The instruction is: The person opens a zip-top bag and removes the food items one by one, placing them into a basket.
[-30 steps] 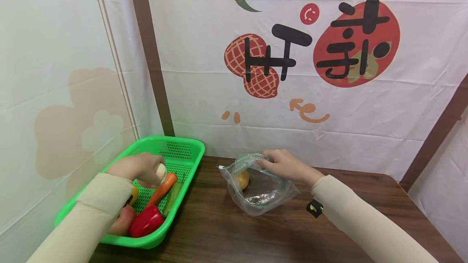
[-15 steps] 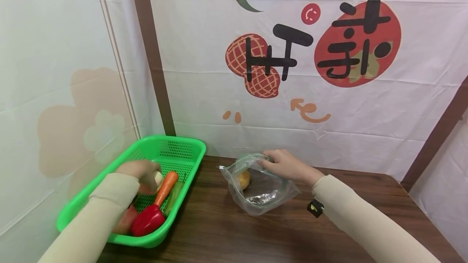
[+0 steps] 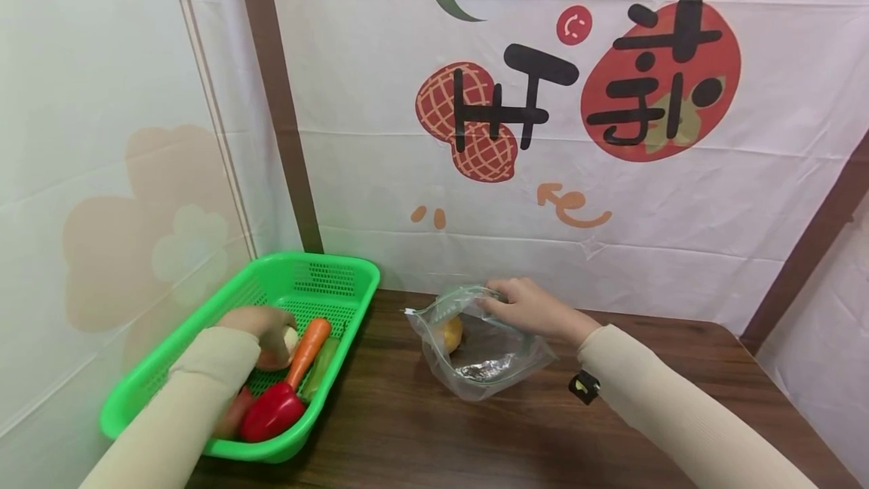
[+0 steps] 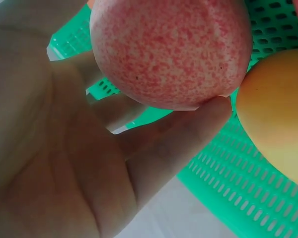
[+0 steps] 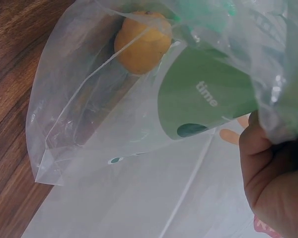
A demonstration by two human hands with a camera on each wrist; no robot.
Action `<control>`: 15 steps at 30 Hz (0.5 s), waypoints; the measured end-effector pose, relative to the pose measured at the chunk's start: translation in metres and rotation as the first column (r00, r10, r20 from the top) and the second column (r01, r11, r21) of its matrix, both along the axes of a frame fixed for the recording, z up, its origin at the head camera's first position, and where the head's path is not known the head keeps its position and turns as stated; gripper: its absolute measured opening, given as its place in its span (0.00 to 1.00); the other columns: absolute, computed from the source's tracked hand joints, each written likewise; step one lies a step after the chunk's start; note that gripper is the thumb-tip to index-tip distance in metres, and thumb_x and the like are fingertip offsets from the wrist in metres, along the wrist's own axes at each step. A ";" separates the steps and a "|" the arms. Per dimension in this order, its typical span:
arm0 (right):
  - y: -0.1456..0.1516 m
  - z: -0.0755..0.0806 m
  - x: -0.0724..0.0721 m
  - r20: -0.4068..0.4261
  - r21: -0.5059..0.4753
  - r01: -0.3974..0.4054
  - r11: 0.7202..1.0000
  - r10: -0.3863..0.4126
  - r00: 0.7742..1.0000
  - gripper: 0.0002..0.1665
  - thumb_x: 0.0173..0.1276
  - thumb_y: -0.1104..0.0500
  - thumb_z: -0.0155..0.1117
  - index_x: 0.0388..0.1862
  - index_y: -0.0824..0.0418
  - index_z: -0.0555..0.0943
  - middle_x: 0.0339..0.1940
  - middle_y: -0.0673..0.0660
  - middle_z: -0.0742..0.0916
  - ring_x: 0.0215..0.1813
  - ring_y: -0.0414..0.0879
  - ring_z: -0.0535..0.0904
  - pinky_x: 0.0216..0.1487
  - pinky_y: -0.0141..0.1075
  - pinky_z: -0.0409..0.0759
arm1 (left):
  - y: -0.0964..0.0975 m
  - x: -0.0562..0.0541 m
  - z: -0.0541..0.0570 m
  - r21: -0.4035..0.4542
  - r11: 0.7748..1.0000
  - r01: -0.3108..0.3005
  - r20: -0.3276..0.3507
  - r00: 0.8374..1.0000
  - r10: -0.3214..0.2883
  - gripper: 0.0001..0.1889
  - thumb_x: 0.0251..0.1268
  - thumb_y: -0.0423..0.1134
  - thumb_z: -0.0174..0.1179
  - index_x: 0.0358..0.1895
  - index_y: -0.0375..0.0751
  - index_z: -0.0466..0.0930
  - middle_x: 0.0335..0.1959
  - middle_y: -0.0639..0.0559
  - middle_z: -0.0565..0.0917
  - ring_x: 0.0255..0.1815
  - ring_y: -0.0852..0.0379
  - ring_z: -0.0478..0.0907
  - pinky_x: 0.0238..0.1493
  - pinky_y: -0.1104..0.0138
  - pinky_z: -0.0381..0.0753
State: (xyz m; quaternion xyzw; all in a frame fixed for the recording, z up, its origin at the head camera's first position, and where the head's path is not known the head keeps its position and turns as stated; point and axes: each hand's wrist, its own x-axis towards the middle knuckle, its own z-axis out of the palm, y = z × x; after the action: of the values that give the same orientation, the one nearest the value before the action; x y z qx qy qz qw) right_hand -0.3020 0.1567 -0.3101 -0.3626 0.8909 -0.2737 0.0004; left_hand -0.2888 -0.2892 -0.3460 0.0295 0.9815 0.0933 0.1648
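My left hand [image 3: 253,321] is down in the green basket [image 3: 370,285], with its fingers curled round a pink-speckled peach [image 4: 171,54]. In the left wrist view a yellow-orange fruit [image 4: 278,114] lies right beside the fingertips. My right hand [image 3: 532,309] pinches the far rim of a clear zip bag [image 3: 475,387], whose mouth gapes upward on the table. Inside the bag rests an orange-yellow round fruit [image 5: 143,43]. A green printed patch with the word "time" [image 5: 206,94] shows on the bag. The right fingertips are partly hidden behind the plastic.
Also in the basket are a carrot [image 3: 308,349], a long green vegetable [image 3: 322,370], a red bell pepper [image 3: 273,412] and a reddish round item [image 3: 234,415], partly covered by the left sleeve. The dark wooden table [image 3: 407,444] meets a printed white curtain [image 3: 366,134] behind.
My left hand has lowered into the basket with the peach and shifted slightly. The carrot now lies more upright in view. My right hand and the bag have stayed put.
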 end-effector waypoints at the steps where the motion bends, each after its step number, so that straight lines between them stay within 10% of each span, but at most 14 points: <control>1: 0.000 0.000 0.000 0.002 0.000 0.000 1.000 0.000 1.000 0.14 0.79 0.49 0.55 0.31 0.52 0.75 0.20 0.45 0.70 0.23 0.37 0.63 0.31 0.35 0.70 | 0.000 0.000 0.000 -0.005 1.000 -0.001 0.000 1.000 0.001 0.29 0.42 0.37 0.72 0.55 0.45 0.80 0.38 0.45 0.76 0.39 0.45 0.71 0.36 0.57 0.74; 15: -0.001 0.001 0.000 0.000 -0.007 -0.011 1.000 0.011 1.000 0.14 0.79 0.50 0.55 0.30 0.52 0.74 0.20 0.45 0.70 0.23 0.37 0.64 0.32 0.35 0.69 | 0.010 0.019 0.010 0.045 0.998 -0.043 -0.007 0.999 0.043 0.44 0.38 0.32 0.72 0.69 0.40 0.71 0.51 0.39 0.78 0.43 0.44 0.69 0.36 0.58 0.74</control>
State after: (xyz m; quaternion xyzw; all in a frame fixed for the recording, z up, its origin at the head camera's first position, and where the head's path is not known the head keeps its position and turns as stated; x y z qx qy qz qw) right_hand -0.3017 0.1552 -0.3093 -0.3676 0.8879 -0.2767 0.0006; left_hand -0.2693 -0.2791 -0.3355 0.0123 0.9802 0.1187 0.1581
